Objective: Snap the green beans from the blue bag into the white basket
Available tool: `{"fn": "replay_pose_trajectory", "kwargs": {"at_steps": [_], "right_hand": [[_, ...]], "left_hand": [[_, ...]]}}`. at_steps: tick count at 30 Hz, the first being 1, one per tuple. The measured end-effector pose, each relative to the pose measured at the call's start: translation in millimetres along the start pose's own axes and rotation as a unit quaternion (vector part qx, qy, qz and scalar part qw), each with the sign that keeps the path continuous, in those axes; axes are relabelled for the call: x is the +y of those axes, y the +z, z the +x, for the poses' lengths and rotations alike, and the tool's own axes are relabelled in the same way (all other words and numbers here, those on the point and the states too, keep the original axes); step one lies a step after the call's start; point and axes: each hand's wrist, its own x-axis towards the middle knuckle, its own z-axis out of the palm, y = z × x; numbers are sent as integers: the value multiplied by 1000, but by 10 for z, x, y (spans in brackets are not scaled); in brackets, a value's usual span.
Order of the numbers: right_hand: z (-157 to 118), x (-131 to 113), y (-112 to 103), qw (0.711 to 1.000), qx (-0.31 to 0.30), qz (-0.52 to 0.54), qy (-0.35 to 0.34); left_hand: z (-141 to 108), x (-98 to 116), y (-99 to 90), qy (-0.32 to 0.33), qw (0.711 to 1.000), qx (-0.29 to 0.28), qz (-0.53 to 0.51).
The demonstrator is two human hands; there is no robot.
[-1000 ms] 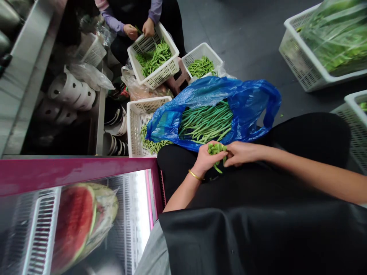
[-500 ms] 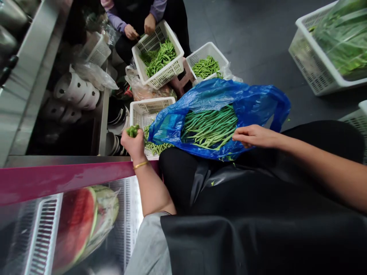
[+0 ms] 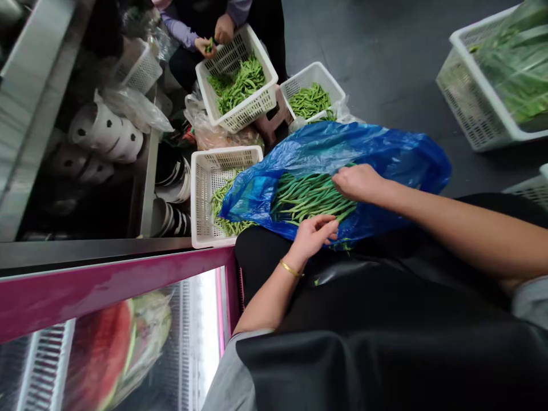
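Observation:
Long green beans (image 3: 306,195) lie side by side in an open blue plastic bag (image 3: 252,194) across my lap. My right hand (image 3: 363,184) is closed over the beans' right ends, and a green tip shows by its knuckles. At the beans' near edge, my left hand (image 3: 315,234) has its fingers loosely curved and apart, with nothing visible in them. Left of the bag stands a white plastic basket (image 3: 200,197) with short bean pieces (image 3: 222,194) inside. The bag's left end overhangs this basket.
Across from me, a person's hands (image 3: 216,37) work over a basket (image 3: 246,111) of bean pieces. Another bean basket (image 3: 319,71) stands beside it. Shelving (image 3: 148,182) and a pink-edged case (image 3: 128,265) with watermelon (image 3: 98,354) border the left. Bagged greens fill a crate (image 3: 466,91) at right.
My left hand has come right from the white basket to the beans, and the bean pieces it held are gone from it. My right hand has moved up and left over the beans, closing.

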Motion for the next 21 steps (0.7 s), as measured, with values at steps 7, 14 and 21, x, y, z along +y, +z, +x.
{"fn": "replay_pose_trajectory", "kwargs": {"at_steps": [7, 14, 21], "right_hand": [[-951, -350, 275, 966, 102, 227, -64], [-1148, 73, 327, 887, 125, 439, -73], [-923, -216, 390, 885, -2, 418, -208]], "left_hand": [[92, -254, 91, -63, 971, 71, -217], [-287, 11, -68, 25, 973, 84, -213], [-368, 239, -304, 61, 953, 138, -264]]}}
